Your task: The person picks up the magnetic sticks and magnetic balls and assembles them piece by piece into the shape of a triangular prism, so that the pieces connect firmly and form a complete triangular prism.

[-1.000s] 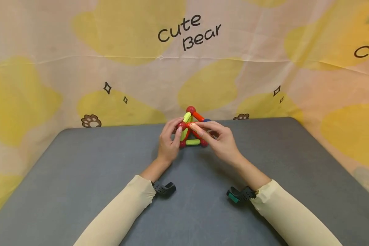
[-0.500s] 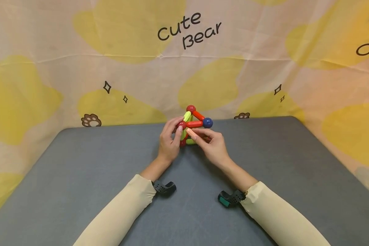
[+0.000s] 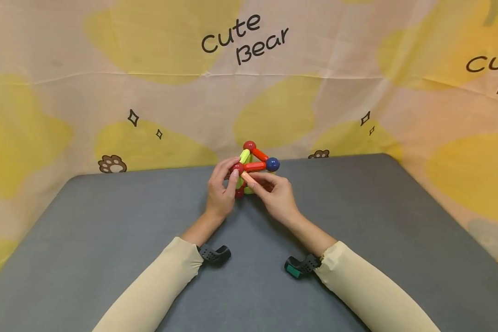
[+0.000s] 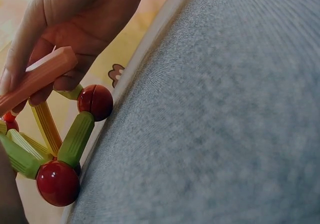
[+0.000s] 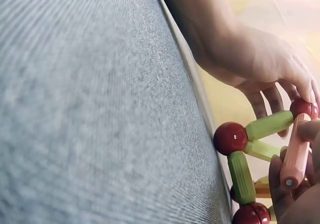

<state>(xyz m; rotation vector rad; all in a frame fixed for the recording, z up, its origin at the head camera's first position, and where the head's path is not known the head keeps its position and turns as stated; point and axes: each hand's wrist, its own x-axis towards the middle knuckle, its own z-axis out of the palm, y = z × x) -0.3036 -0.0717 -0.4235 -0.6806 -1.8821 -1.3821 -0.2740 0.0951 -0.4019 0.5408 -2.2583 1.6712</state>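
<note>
A toy frame of magnetic rods and balls stands at the far side of the table, with a red ball on top and a blue ball at the right corner. My left hand grips the frame's near left red ball between thumb and fingers. From that ball a red rod runs to the blue one. Just below, my right hand pinches a salmon-coloured magnetic rod, its far end right at the gripped ball. Green rods join the lower red balls; my right hand partly hides them in the head view.
The grey table stretches out around the frame. Behind its far edge hangs a pink and yellow printed cloth. Each wrist wears a dark strap mount, the left mount and the right mount.
My right hand has come down and to the left with the salmon rod, uncovering the red rod and blue ball. My left hand keeps its grip. The head view has shifted slightly.
</note>
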